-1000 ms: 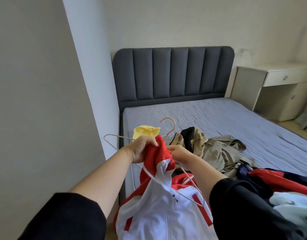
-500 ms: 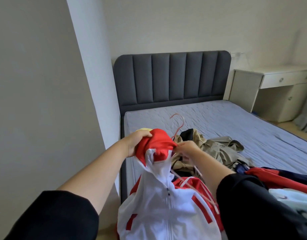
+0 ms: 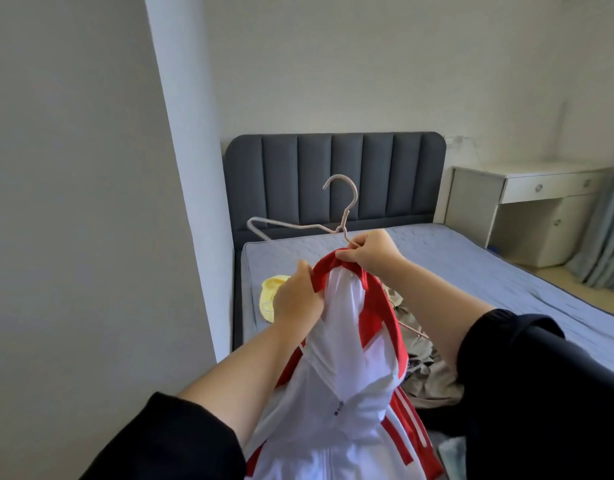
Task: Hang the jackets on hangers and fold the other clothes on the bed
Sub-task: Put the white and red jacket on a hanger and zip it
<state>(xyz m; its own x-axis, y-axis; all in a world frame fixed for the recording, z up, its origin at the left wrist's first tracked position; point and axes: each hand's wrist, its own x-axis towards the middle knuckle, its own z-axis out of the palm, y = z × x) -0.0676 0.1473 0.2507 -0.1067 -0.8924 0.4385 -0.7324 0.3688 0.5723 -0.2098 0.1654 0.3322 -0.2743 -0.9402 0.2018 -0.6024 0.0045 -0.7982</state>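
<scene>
Pale walls are closing off the left of the bedroom, and a white pillar is standing just before a bed whose grey padded headboard is rising against the far wall. Near the mattress's left edge a small yellow garment is lying flat.

Just right of it the left hand is gripping a red and white jacket below its collar, fingers curled into the bunched white cloth. The jacket is hanging in the air over the near end of the bed, between the two forearms. It is showing a white front, a red collar and shoulder, red stripes down one sleeve and a zip down the middle. A small dark mark beside the zip is too blurred to read.

A pale wire hanger is sticking up behind the collar, its hook pointing upward and its left arm jutting out bare toward the pillar. Its right arm is disappearing behind the red shoulder. The right hand is pinching the red collar together with the hanger's neck.

Under the right forearm a heap of khaki clothes is lying crumpled on the mattress. At the far right a white desk is standing beside the bed, its drawers shut and their contents hidden, and a grey-green curtain is hanging at the edge.
</scene>
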